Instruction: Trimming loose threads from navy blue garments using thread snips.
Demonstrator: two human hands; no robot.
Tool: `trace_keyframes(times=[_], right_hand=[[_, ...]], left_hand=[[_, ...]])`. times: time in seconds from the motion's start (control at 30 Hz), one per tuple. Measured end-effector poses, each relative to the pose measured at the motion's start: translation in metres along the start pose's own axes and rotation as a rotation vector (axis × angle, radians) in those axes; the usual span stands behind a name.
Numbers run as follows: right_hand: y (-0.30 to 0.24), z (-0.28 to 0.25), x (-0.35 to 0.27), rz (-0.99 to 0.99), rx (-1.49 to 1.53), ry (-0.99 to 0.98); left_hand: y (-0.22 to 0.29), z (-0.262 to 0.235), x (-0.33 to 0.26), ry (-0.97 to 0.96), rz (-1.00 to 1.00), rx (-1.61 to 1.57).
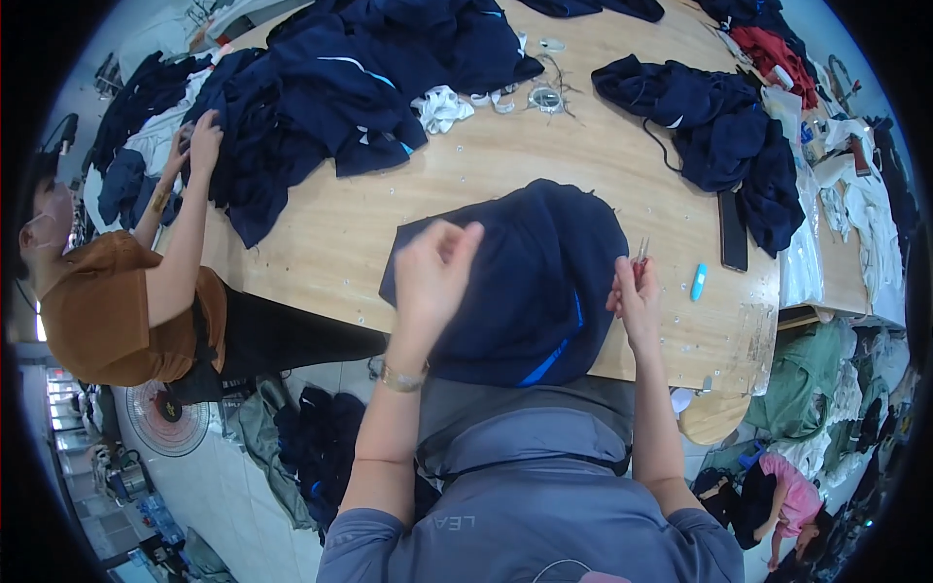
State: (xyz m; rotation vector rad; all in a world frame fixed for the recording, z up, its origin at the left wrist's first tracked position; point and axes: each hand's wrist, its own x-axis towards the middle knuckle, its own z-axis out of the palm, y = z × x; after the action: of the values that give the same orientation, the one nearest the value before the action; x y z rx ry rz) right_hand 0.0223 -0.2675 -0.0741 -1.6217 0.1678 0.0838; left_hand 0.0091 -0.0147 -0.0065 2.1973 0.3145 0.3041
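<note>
A dark navy garment with a blue stripe lies on the wooden table in front of me, hanging over the near edge. My left hand is raised above the garment's left part, fingers pinched together; whether it holds a thread is too small to tell. My right hand is at the garment's right edge and grips small red-handled thread snips, blades pointing up.
A co-worker in a brown top stands at the left, hands on a big pile of navy garments. Another navy heap, a black phone and a light blue marker lie at right. A fan stands on the floor.
</note>
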Motion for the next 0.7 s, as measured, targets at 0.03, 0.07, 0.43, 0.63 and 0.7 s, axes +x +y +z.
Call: trace_keyframes(times=[0.03, 0.07, 0.43, 0.63, 0.7], right_hand=[[0.004, -0.001, -0.002, 0.013, -0.101, 0.024], [0.015, 0.000, -0.002, -0.012, -0.092, 0.012], [0.008, 0.037, -0.016, -0.040, -0.025, -0.123], [-0.009, 0.036, -0.026, -0.167, 0.047, -0.094], [-0.024, 0.039, -0.033, -0.208, 0.046, -0.103]], left_hand=[[0.001, 0.007, -0.011, -0.079, -0.028, -0.040], [0.008, 0.013, -0.023, -0.156, -0.079, -0.001], [-0.018, 0.085, -0.029, -0.248, -0.127, -0.274], [0.009, 0.053, -0.025, -0.368, -0.357, -0.755], [0.012, 0.050, -0.028, -0.374, -0.354, -0.774]])
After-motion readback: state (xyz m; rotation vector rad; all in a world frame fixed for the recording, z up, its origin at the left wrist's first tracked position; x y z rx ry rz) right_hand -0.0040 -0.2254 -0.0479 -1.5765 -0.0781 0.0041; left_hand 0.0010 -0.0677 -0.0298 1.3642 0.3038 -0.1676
